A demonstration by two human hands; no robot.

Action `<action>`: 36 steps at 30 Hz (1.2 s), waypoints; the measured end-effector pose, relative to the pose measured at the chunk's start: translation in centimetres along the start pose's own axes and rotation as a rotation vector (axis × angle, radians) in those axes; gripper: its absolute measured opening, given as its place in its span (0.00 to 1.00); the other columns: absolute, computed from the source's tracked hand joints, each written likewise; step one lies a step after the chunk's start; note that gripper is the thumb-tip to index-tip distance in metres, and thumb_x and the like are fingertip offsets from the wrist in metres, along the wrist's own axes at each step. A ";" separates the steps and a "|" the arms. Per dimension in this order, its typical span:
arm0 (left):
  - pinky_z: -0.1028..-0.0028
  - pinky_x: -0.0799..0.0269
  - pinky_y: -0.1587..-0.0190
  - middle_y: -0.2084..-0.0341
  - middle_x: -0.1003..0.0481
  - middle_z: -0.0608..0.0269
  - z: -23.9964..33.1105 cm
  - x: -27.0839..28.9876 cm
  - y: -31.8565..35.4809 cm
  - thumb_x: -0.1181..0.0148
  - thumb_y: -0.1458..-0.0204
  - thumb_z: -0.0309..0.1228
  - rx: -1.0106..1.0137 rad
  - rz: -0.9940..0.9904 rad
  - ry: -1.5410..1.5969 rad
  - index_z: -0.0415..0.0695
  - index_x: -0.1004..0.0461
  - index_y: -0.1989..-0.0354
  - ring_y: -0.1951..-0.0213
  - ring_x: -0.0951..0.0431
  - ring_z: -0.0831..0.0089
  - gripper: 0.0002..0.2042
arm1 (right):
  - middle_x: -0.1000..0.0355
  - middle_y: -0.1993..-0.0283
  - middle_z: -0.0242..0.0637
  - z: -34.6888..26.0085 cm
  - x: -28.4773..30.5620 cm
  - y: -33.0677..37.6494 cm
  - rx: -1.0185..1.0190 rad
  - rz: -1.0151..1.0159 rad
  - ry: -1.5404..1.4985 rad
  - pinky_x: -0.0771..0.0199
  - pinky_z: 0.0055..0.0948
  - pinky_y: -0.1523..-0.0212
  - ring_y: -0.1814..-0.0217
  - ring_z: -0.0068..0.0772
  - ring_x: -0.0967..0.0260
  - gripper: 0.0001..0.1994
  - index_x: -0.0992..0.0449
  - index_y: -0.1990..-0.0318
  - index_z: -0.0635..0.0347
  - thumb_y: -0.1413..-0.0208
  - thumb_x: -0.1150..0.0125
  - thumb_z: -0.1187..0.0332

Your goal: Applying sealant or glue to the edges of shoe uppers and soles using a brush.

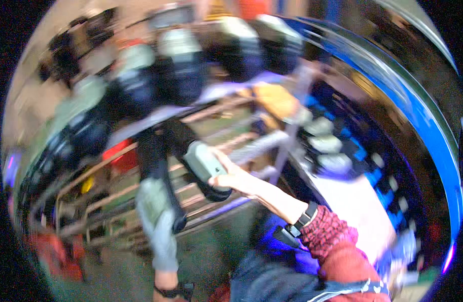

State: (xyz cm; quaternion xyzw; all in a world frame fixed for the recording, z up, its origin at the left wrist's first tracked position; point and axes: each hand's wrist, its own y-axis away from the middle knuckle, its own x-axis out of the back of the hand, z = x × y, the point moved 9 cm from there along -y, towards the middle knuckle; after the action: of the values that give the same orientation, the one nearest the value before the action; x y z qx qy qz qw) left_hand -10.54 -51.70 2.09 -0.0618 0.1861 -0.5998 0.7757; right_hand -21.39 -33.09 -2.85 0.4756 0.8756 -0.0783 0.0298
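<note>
Now gripping a grey-and-black shoe point(206, 166) in the right hand point(236, 180), held out over the metal rack point(115, 201). Left hand point(166, 279) barely visible low down, grip unreadable. Heavy blur: likely a fumble, shoe slipping between rails.

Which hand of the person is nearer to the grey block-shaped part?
Right. The right hand grips the grey block-shaped part; the left hand is far below it, at the lower edge.

Red knit sleeve point(328, 232), black wrist strap point(305, 217); grey left sleeve point(158, 221)
</note>
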 end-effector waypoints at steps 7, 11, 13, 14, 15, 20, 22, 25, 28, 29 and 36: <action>0.60 0.45 0.38 0.38 0.47 0.47 -7.5 -8.5 9.8 0.40 0.58 0.28 0.558 -0.410 0.324 0.39 0.57 0.33 0.39 0.41 0.56 0.42 | 0.65 0.28 0.39 -3.0 8.2 27.6 0.053 0.389 -0.215 0.71 0.34 0.30 0.26 0.32 0.71 0.51 0.63 0.31 0.59 0.56 0.33 0.57; 0.67 0.40 0.41 0.43 0.38 0.50 -3.1 -25.9 16.0 0.45 0.56 0.28 0.492 -0.970 0.327 0.34 0.50 0.36 0.42 0.35 0.61 0.35 | 0.58 0.30 0.42 -0.9 9.0 45.7 -0.021 0.936 -0.288 0.63 0.33 0.32 0.28 0.35 0.63 0.49 0.61 0.32 0.62 0.57 0.34 0.59; 0.68 0.40 0.41 0.44 0.37 0.52 -3.4 -32.3 18.1 0.46 0.56 0.28 0.663 -1.092 0.393 0.34 0.49 0.37 0.43 0.34 0.63 0.34 | 0.51 0.33 0.43 -0.6 9.5 50.8 0.136 1.204 -0.354 0.54 0.33 0.34 0.32 0.36 0.53 0.45 0.57 0.33 0.63 0.56 0.36 0.63; 0.69 0.40 0.41 0.44 0.36 0.52 -4.4 -34.9 19.5 0.45 0.56 0.27 0.775 -1.124 0.538 0.35 0.48 0.37 0.44 0.34 0.64 0.34 | 0.49 0.34 0.43 -0.1 9.4 52.2 0.052 1.267 -0.491 0.52 0.34 0.34 0.33 0.37 0.52 0.43 0.57 0.33 0.63 0.54 0.37 0.66; 0.70 0.40 0.42 0.44 0.36 0.53 -6.1 -37.5 21.2 0.43 0.55 0.26 0.894 -1.156 0.690 0.35 0.48 0.37 0.44 0.34 0.65 0.35 | 0.49 0.34 0.44 -1.4 10.3 53.2 0.147 1.355 -0.400 0.52 0.34 0.35 0.33 0.38 0.51 0.43 0.58 0.33 0.63 0.54 0.38 0.67; 0.67 0.28 0.59 0.58 0.28 0.52 -13.9 -44.6 23.0 0.39 0.54 0.31 0.115 -1.390 -0.226 0.41 0.41 0.41 0.62 0.24 0.64 0.30 | 0.50 0.33 0.50 0.2 15.2 53.3 -0.300 1.505 0.237 0.51 0.38 0.35 0.32 0.45 0.52 0.48 0.58 0.33 0.62 0.55 0.34 0.54; 0.56 0.32 0.65 0.69 0.30 0.45 -14.3 -48.7 27.6 0.49 0.51 0.32 -0.761 -1.534 -0.408 0.41 0.34 0.66 0.64 0.28 0.47 0.08 | 0.40 0.41 0.50 -1.3 16.3 53.6 -0.556 1.413 0.853 0.33 0.36 0.47 0.45 0.41 0.35 0.43 0.55 0.33 0.57 0.51 0.36 0.56; 0.56 0.32 0.60 0.67 0.29 0.46 -8.7 -47.5 24.8 0.47 0.50 0.35 -0.402 -1.375 0.018 0.38 0.32 0.65 0.61 0.27 0.49 0.11 | 0.45 0.36 0.50 -3.7 16.3 55.9 -0.681 1.476 1.157 0.47 0.39 0.36 0.34 0.44 0.47 0.32 0.46 0.37 0.61 0.47 0.43 0.61; 0.59 0.39 0.42 0.50 0.34 0.37 -2.9 -38.7 16.4 0.41 0.53 0.35 -0.701 -1.007 -0.271 0.35 0.33 0.50 0.46 0.33 0.45 0.23 | 0.45 0.36 0.47 -10.6 15.1 49.3 -0.263 1.490 1.349 0.52 0.35 0.34 0.31 0.39 0.51 0.27 0.44 0.38 0.62 0.46 0.46 0.70; 0.58 0.42 0.40 0.48 0.35 0.37 1.7 -36.7 12.4 0.38 0.56 0.35 -0.681 -1.106 -0.421 0.33 0.34 0.49 0.44 0.35 0.44 0.26 | 0.46 0.36 0.49 -10.8 15.5 46.3 -0.089 1.341 1.077 0.54 0.38 0.33 0.31 0.46 0.53 0.25 0.44 0.38 0.63 0.44 0.49 0.72; 0.66 0.50 0.36 0.42 0.39 0.50 17.3 -9.2 -6.0 0.66 0.37 0.34 -0.732 0.099 -0.285 0.35 0.46 0.38 0.38 0.41 0.64 0.22 | 0.31 0.49 0.43 -17.7 16.7 21.8 0.306 0.647 0.332 0.31 0.28 0.51 0.50 0.31 0.31 0.22 0.41 0.40 0.60 0.35 0.61 0.58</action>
State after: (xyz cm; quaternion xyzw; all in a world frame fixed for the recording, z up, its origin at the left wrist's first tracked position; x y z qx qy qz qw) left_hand -11.68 -46.78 21.97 -0.4078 0.2811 -0.4409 0.7485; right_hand -11.83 -4.65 10.12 0.7321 0.6518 -0.1164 -0.1601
